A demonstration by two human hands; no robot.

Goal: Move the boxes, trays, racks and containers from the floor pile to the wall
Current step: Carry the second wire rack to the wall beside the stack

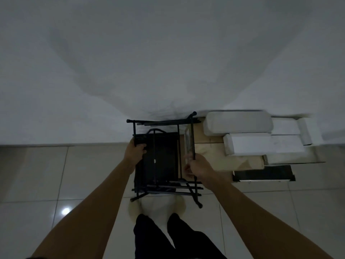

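Rack (164, 157) of black metal rods hangs between both hands at the foot of the wall (168, 62) — the left hand (135, 153) is clamped on a side upright, the right hand (197, 166) closed round the opposite rod. Beyond the right hand, white boxes (248, 144) lie along the wall. Stiff and probably light, the frame looks awkward — thin rods may twist in the grip, so holding both sides seems wise.

Black rack (164, 126), white boxes (248, 144), beige floor tiles (37, 174), grey-white wall (168, 53)
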